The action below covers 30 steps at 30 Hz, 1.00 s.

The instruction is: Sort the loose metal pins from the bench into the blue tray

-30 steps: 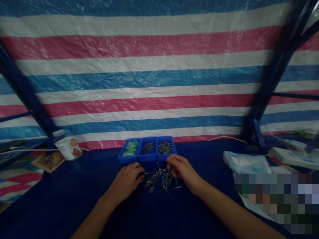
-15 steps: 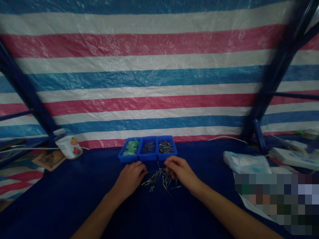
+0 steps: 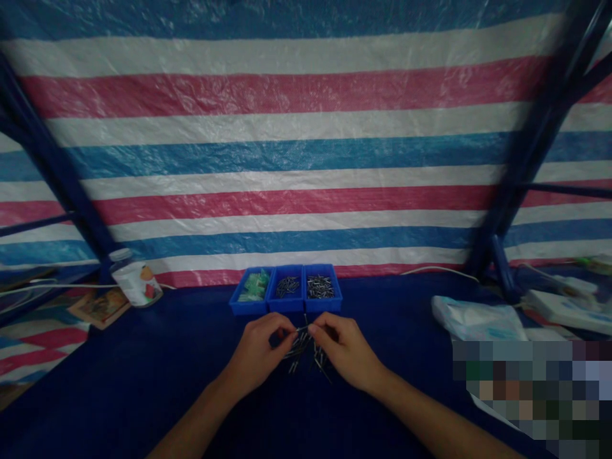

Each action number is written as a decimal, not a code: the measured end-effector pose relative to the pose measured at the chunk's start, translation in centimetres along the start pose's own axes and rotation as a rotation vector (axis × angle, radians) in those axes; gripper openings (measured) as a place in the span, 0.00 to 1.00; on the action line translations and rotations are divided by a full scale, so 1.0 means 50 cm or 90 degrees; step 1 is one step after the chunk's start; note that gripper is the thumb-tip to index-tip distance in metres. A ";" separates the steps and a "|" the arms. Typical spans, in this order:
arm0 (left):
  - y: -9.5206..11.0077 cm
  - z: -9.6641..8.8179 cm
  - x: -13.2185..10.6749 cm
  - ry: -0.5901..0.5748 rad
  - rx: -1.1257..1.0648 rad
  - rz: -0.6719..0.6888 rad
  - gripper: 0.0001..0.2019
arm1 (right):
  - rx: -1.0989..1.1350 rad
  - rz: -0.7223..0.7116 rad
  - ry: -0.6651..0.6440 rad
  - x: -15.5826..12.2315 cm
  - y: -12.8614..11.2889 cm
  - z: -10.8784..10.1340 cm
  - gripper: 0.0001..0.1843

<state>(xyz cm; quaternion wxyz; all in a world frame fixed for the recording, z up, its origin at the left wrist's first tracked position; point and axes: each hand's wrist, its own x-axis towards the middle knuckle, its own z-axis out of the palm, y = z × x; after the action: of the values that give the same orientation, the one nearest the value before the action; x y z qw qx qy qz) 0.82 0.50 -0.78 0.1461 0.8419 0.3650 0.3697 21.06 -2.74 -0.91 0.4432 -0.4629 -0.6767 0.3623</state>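
My left hand (image 3: 262, 349) and my right hand (image 3: 348, 350) meet fingertip to fingertip over the dark blue tabletop. Pinched between them is a thin metal pin (image 3: 302, 328), held at either end and lying nearly level. A loose pile of similar thin metal pins (image 3: 299, 347) is spread beneath and between the hands, partly hidden by the fingers. Just beyond stand three joined blue bins: the left bin (image 3: 248, 309) holds pale green pieces, while the middle bin (image 3: 285, 308) and the right bin (image 3: 324, 306) contain small metal parts.
At the left stands a labelled clear jar (image 3: 136, 284) beside a brown picture card (image 3: 101, 307). A plastic bag (image 3: 478, 319) and a white box (image 3: 564, 309) lie at the right. Striped sheeting (image 3: 306, 175) hangs behind, between blue frame posts (image 3: 521, 159).
My hands have come together over the pile, and both now pinch the same pin. Before, they were apart at either side. The view has shifted slightly.
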 end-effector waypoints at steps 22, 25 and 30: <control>0.008 -0.006 -0.002 0.083 0.017 0.102 0.06 | 0.374 0.091 -0.003 0.027 -0.007 -0.044 0.21; 0.003 -0.006 0.000 0.077 0.029 0.094 0.05 | 0.472 0.149 0.049 0.031 -0.004 -0.051 0.22; 0.001 -0.012 0.002 -0.002 0.052 0.022 0.06 | 0.481 0.264 0.139 0.043 0.026 -0.053 0.21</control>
<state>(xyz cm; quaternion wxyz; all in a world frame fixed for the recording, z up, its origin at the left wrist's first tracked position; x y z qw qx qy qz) 0.46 0.51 -0.31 0.1062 0.8540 0.3647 0.3555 23.55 -0.09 -0.61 0.5683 -0.4302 -0.3389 0.6141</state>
